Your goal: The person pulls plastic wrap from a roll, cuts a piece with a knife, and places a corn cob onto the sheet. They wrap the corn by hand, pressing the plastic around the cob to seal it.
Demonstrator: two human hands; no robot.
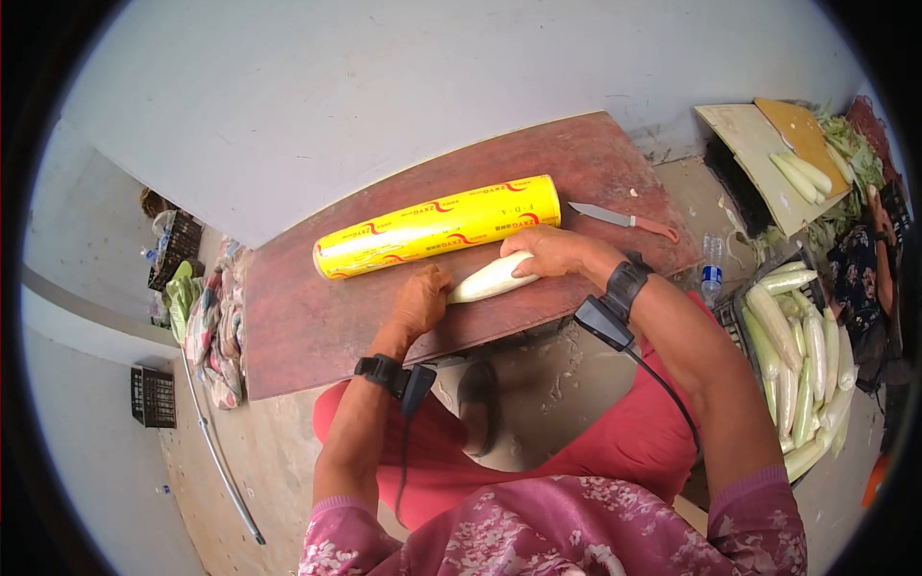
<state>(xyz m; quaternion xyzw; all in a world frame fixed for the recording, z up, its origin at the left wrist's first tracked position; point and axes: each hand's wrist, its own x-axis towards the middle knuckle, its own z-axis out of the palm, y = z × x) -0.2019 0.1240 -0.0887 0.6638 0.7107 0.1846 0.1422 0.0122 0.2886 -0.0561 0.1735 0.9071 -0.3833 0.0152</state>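
Note:
A long, pale green-white vegetable (490, 279) lies on the reddish-brown tabletop (327, 350), close to its near edge. My left hand (421, 300) is closed at its left end, fingers curled. At the other end, my right hand (549, 253) grips it with thumb and fingers. Just beyond both hands rests a big yellow roll of cling film (437, 227), printed with red marks and set at a slant. To the right of the roll lies a knife (624, 220) with a pinkish handle, its blade pointing left.
A crate (732, 322) heaped with similar pale vegetables (789, 357) stands right of the table. A water bottle (712, 278) is beside it. Further right, another person's arm (882, 252) shows near boards (759, 158) and leaves. Cloths (219, 331) and a metal pole (219, 461) are at left.

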